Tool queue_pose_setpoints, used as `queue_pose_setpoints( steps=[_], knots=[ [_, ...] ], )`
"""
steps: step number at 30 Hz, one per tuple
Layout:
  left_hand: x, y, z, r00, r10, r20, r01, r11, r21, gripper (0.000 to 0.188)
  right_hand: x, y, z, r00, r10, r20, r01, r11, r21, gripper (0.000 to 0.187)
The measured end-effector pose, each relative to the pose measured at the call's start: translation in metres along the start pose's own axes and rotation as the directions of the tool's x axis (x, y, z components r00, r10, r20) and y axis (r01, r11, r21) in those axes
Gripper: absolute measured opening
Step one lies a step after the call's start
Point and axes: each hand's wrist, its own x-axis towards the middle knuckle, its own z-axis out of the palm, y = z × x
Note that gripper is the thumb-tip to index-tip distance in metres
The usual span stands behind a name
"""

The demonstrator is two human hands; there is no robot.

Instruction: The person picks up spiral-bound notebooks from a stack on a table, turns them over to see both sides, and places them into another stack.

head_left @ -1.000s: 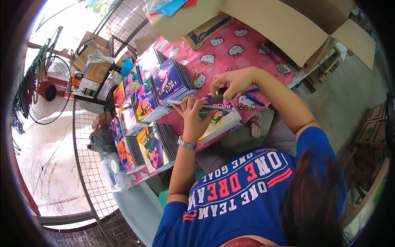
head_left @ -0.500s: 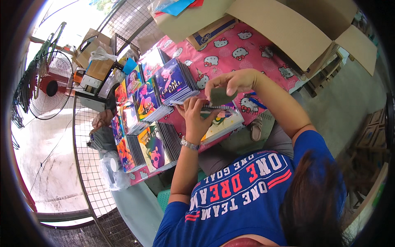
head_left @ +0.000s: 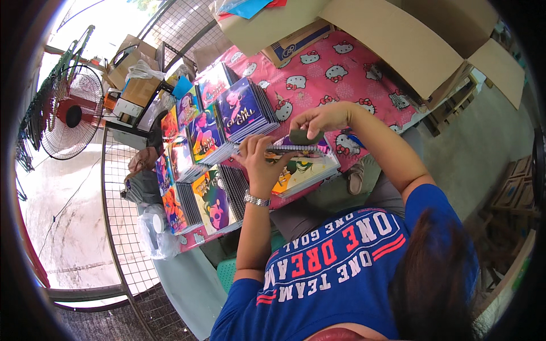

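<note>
A spiral notebook [head_left: 310,172] with a yellow and green illustrated cover lies in front of me at the table's near edge, its coil on the far side. My left hand [head_left: 263,162] holds its left end, thumb stretched over the cover and fingers by the coil. In my right hand [head_left: 323,120] is a dark olive-green flat pad [head_left: 305,137], pinched between thumb and fingers. This pad is at the far side of the notebook, against or just above the coil; exact contact cannot be made out.
Several stacks of colourful spiral notebooks [head_left: 242,108] stand left of my hands on a pink patterned tablecloth [head_left: 315,73]. A large open cardboard box [head_left: 392,42] is at the far right. Beyond the table's left side are a fan [head_left: 73,115] and a wire mesh panel [head_left: 128,227].
My right hand has lowered the olive-green pad slightly toward the notebook's coil, and its fingers have curled more. My left hand remains at the notebook's left end.
</note>
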Motion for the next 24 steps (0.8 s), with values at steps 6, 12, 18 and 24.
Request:
queue_pose_setpoints(
  steps=[6,12,18,24],
  knots=[
    [-0.005,-0.028,-0.004,0.995,0.098,-0.006,-0.098,0.993,-0.058,0.041,0.006,-0.010,0.027,0.949,-0.313,0.027,0.295,0.919,0.263,0.050],
    [-0.008,-0.011,-0.008,0.995,0.097,0.022,-0.095,0.993,-0.070,0.037,0.013,-0.018,0.021,0.993,-0.110,-0.044,0.084,0.914,-0.396,0.039],
    [-0.007,-0.013,-0.012,0.994,0.098,0.044,-0.092,0.989,-0.115,0.040,0.024,-0.021,0.020,0.997,-0.075,0.002,0.070,0.926,-0.372,0.040],
    [-0.006,-0.016,-0.013,0.997,0.022,0.078,-0.008,0.984,-0.177,0.042,0.033,-0.025,0.024,1.000,0.025,-0.008,-0.026,0.987,-0.158,0.050]
  ],
)
